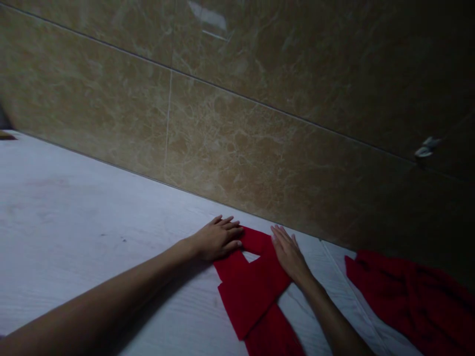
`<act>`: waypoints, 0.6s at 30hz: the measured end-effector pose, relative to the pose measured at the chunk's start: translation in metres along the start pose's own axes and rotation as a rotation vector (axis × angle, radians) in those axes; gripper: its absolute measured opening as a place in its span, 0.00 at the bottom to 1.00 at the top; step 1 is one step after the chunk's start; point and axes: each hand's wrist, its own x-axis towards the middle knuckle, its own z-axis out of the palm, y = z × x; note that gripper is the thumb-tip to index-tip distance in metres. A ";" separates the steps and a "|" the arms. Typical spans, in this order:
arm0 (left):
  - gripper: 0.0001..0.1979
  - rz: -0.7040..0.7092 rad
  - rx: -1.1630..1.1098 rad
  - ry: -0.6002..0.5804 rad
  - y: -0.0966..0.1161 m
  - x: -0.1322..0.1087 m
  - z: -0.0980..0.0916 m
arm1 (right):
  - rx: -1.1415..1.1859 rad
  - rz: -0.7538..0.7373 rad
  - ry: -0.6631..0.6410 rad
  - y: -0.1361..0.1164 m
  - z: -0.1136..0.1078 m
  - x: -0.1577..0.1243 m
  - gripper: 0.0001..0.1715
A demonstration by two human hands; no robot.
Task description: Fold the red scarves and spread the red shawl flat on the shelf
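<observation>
A long red cloth strip [248, 294], much like a scarf, lies flat on the pale wood-grain surface. It is folded into a loop with its ends crossing, and a small gap shows the surface inside the loop. My left hand [218, 240] rests palm down on the loop's upper left corner, fingers stretched and slightly spread. On the opposite corner, my right hand [290, 253] lies along the cloth's edge with its fingers extended. Neither hand grips the cloth. The lower end of the strip runs out of view at the bottom.
Another red cloth [408, 301] lies crumpled at the right. A brown marbled tile wall [222, 133] rises along the back edge of the pale surface [74, 207]. A small whitish object [426, 148] is on the wall at the right. A brownish item [6, 135] sits far left.
</observation>
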 end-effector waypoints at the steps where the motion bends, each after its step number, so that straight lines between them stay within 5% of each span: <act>1: 0.29 -0.011 -0.001 0.008 0.001 0.000 -0.003 | 0.013 -0.015 0.024 0.000 -0.005 0.003 0.33; 5: 0.31 -0.066 0.006 0.001 0.003 0.001 -0.008 | -0.015 -0.081 -0.041 0.000 -0.014 0.006 0.36; 9: 0.34 -0.100 0.006 -0.091 0.001 0.001 0.001 | -0.102 -0.030 -0.184 0.003 0.000 -0.005 0.36; 14: 0.35 -0.084 0.004 -0.111 -0.004 0.000 0.007 | -0.097 0.004 -0.193 0.005 0.009 -0.010 0.35; 18: 0.34 -0.089 -0.011 -0.119 -0.004 0.000 0.003 | -0.017 0.030 -0.126 0.007 -0.008 -0.002 0.36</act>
